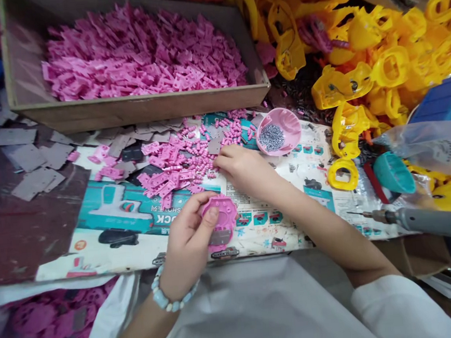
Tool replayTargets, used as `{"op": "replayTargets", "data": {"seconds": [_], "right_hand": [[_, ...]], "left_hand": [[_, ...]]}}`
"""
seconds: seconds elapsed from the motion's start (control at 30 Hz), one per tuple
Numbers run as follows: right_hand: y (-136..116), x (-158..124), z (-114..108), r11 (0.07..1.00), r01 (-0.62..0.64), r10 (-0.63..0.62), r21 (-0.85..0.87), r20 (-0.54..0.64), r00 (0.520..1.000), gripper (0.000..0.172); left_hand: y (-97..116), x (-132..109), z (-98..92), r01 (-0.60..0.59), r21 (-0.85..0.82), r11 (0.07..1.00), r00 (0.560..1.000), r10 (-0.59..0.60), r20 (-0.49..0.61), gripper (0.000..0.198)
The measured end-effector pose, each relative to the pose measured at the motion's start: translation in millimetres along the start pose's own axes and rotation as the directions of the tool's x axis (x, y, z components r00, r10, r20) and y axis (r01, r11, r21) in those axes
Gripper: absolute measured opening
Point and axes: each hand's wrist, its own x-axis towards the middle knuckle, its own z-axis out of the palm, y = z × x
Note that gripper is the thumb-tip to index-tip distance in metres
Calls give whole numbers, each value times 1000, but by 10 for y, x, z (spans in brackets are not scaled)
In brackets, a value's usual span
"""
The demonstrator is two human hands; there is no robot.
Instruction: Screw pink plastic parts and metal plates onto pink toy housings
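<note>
- A brown cardboard tray (138, 110) of pink plastic pieces lay beyond the hands; yellow plastic housings (389, 67) were heaped at right, beside a grey electric screwdriver (420, 221).
- A round pink plastic part (223, 216) was held above a printed paper sheet (292, 226), its long axis pointing away from the person, tilted.
- The left hand (188, 245) was clamped on it, thumb (212, 216) across its face.
- The right hand (245, 170) lay among loose pink beads (197, 163), fingertips (219, 161) together; any pinch could not be told. A pink bowl of screws (279, 131) stood just beyond.
</note>
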Motion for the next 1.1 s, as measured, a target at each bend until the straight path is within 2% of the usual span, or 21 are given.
{"op": "replayTargets", "data": {"seconds": [0.1, 0.17, 0.2, 0.27, 0.33, 0.37, 0.4, 0.57, 0.67, 0.9, 1.1], "right_hand": [[-11, 38, -7, 999, 10, -10, 45, 1, 1000, 17], [-25, 9, -68, 994, 5, -3, 110, -12, 1000, 12], [-32, -26, -116, 977, 6, -1, 212, -21, 1000, 9], [-48, -121, -231, 864, 17, 0, 504, -33, 999, 3], [-63, -223, -343, 662, 31, -27, 749, -17, 999, 1], [-70, -267, -387, 591, 33, -55, 806, 0, 998, 1], [-79, -302, -421, 577, 36, -85, 816, 16, 996, 2], [-116, -360, -476, 730, 87, -114, 678, -6, 993, 7], [-143, -364, -494, 759, 68, -127, 647, 45, 991, 8], [-268, -366, -559, 840, -145, 44, 523, 202, 978, 7], [-323, -313, -629, 831, -114, -28, 545, 246, 969, 11]], "left_hand": [[8, 12, 26, 28, -66, 997, 1000, -28, 9, 42], [33, 25, 31, -5, -3, 1000, 1000, 5, -19, 40], [48, 31, 29, -36, 58, 998, 998, 39, -41, 37], [81, 39, 17, -110, 199, 974, 989, 127, -77, 31], [109, 37, 4, -169, 315, 934, 977, 201, -74, 26], [120, 32, -1, -193, 364, 911, 971, 231, -63, 25], [129, 24, -5, -218, 410, 886, 965, 259, -47, 24], [140, -9, 11, -370, 575, 729, 912, 404, 74, 22], [146, -16, 37, -420, 622, 661, 885, 449, 121, 21], [170, -45, 63, -469, 651, 598, 855, 493, 163, 22], [130, -73, -53, -496, 586, 640, 844, 514, 153, 14]]}}
